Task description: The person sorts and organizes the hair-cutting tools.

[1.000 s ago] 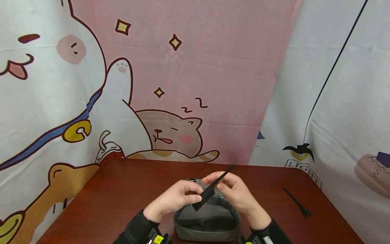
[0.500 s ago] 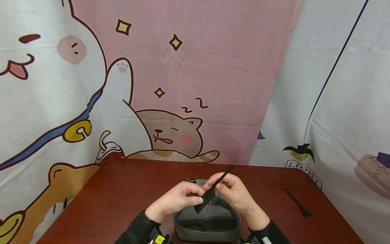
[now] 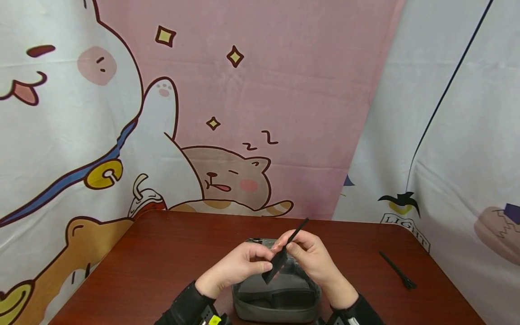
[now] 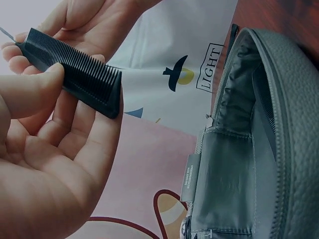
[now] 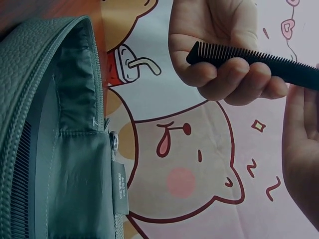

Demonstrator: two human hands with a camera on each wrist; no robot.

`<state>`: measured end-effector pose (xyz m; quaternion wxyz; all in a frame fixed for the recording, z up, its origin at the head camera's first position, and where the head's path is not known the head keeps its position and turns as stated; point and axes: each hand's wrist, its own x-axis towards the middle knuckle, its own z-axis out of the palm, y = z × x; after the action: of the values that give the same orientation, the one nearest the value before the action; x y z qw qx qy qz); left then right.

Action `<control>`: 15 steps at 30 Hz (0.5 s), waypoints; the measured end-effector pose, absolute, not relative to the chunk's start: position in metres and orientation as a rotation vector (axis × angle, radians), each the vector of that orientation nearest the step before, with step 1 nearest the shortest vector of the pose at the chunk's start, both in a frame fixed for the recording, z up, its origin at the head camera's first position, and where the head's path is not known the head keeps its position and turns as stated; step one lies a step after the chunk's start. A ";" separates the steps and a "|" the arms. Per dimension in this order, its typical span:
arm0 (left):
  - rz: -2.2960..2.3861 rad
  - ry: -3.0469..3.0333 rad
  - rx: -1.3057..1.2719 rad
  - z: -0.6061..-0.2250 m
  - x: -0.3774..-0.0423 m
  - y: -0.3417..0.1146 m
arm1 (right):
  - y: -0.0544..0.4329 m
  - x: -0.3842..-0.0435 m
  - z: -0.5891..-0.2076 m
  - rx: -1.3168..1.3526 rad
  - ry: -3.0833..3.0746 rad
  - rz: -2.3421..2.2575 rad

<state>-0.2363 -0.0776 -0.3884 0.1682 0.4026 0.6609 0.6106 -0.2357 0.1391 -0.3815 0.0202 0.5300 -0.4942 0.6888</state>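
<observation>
A black rat-tail comb [image 3: 278, 263] is held up over the open bag, its thin tail slanting up to the right. My left hand [image 3: 239, 265] pinches the toothed part between thumb and fingers; in the left wrist view the comb's teeth [image 4: 94, 67] point up and away from the thumb. With thumb and fingertips, my right hand [image 3: 314, 259] holds the comb near the base of its tail. Below both hands stands a grey-green zipped bag [image 3: 276, 314], its top open. Inside it, along the wall, another black comb [image 5: 21, 184] shows its teeth.
On the right of the red-brown table [image 3: 183, 239] lies a thin black brush [image 3: 400, 272] with a flared end. A cartoon-printed cloth [image 3: 300, 113] hangs behind the table. The bag's inner wall carries a small fabric label [image 5: 120, 186].
The comb has turned slightly, its tail tip shifting left and its toothed end a little right and down. My left hand has edged right. The bag and the brush stay put.
</observation>
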 end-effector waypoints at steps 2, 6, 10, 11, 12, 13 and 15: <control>1.730 1.903 1.132 -0.389 -0.236 -0.078 | 0.139 -0.235 -0.381 1.612 -1.559 2.105; 1.713 1.963 1.116 -0.389 -0.236 -0.077 | 0.139 -0.233 -0.381 1.550 -1.618 2.043; 1.684 2.039 1.097 -0.389 -0.235 -0.077 | 0.139 -0.231 -0.381 1.492 -1.669 2.025; 1.674 2.069 1.090 -0.389 -0.234 -0.076 | 0.138 -0.231 -0.380 1.476 -1.684 2.023; 1.667 2.100 1.080 -0.389 -0.234 -0.077 | 0.138 -0.230 -0.381 1.460 -1.697 2.022; 1.657 2.134 1.066 -0.389 -0.233 -0.077 | 0.139 -0.230 -0.381 1.444 -1.711 2.016; 1.649 2.189 1.042 -0.389 -0.232 -0.077 | 0.139 -0.229 -0.381 1.419 -1.738 1.998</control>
<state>-0.2318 -0.0773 -0.3887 0.1047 0.3536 0.7424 0.5593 -0.2288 0.1389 -0.3807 0.0686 0.4712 -0.5771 0.6635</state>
